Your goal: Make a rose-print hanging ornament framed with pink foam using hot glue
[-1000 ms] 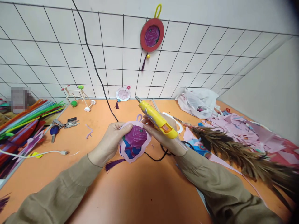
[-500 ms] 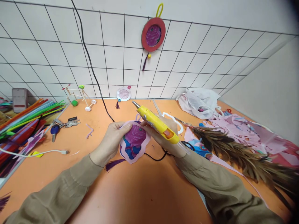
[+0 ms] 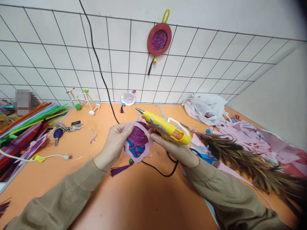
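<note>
My left hand (image 3: 112, 143) pinches the left edge of a round pendant (image 3: 137, 137) with a purple flower and blue print inside a wavy pale pink paper border. Below it hang a green bead (image 3: 131, 161) and a dark purple tassel (image 3: 120, 170). Within my right hand (image 3: 178, 151) lies a yellow hot glue gun (image 3: 163, 124), its metal tip pointing up and left above the pendant. Fingers of that same hand touch the pendant's upper right edge. Whether the trigger is pressed stays hidden.
Pipe cleaners (image 3: 31, 124) and keys (image 3: 64, 130) lie left. Behind stand a small stick model (image 3: 82, 99) and a white pendant (image 3: 128, 98); a red-rimmed pendant (image 3: 150, 38) hangs on the grid. Right are a plastic bag (image 3: 203, 108), pink scraps (image 3: 247, 137) and brown feathers (image 3: 230, 153).
The view has tipped up slightly. The pink-bordered pendant has shifted upward and turned in my hands, and the green bead now shows beneath it. My right hand still grips the glue gun.
</note>
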`<state>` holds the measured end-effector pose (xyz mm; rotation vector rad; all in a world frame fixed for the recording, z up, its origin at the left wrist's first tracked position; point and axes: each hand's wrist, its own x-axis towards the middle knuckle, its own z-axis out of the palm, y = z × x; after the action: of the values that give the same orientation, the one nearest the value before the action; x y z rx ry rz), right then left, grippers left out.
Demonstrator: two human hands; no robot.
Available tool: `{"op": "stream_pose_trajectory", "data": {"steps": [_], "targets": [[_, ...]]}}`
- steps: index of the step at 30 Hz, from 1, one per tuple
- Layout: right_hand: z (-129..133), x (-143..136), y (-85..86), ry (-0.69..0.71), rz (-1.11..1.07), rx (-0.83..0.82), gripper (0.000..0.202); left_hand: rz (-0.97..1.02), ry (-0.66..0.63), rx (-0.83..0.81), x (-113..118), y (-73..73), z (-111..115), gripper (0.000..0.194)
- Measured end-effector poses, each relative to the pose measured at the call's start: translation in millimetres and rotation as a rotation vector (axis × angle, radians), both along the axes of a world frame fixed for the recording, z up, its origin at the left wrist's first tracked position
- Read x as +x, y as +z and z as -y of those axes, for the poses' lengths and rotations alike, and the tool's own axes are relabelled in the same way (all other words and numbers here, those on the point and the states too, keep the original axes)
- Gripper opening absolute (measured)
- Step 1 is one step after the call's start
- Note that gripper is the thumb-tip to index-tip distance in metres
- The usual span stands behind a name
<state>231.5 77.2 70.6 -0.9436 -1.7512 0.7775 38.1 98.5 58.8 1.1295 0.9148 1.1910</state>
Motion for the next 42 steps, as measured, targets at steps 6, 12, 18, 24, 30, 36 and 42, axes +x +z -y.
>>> {"op": "stream_pose_trajectory", "data": {"steps": [6, 12, 18, 24, 30, 36, 42], "targets": [[1, 1, -0.5, 0.055, -0.085, -0.119, 0.019, -0.026, 0.003, 0.033, 0, -0.7, 1, 0.047], [-1, 4, -8.1, -0.073, -0.109, -0.107, 0.019, -0.022, -0.065, -0.079, 0, 4.6, 5, 0.048], [-6, 3, -10.4, -0.081, -0.182, -0.076, 0.030, 0.034, -0.120, -0.240, -1, 8.0, 3, 0.045], [-11, 4, -10.5, -0.086, -0.213, -0.096, 0.020, 0.034, -0.096, -0.200, -1, 4.7, 3, 0.045], [-11, 5, -10.6, 0.003, -0.213, -0.149, 0.010, -0.015, -0.105, -0.140, 0, 3.9, 5, 0.048], [-8, 4, -7.2, -0.035, -0.107, -0.067, 0.011, -0.014, -0.116, -0.089, 1, 3.7, 5, 0.045], [-8, 7, -7.2, -0.133, -0.029, 0.026, 0.014, -0.069, -0.063, -0.031, 0, 6.4, 2, 0.040]]}}
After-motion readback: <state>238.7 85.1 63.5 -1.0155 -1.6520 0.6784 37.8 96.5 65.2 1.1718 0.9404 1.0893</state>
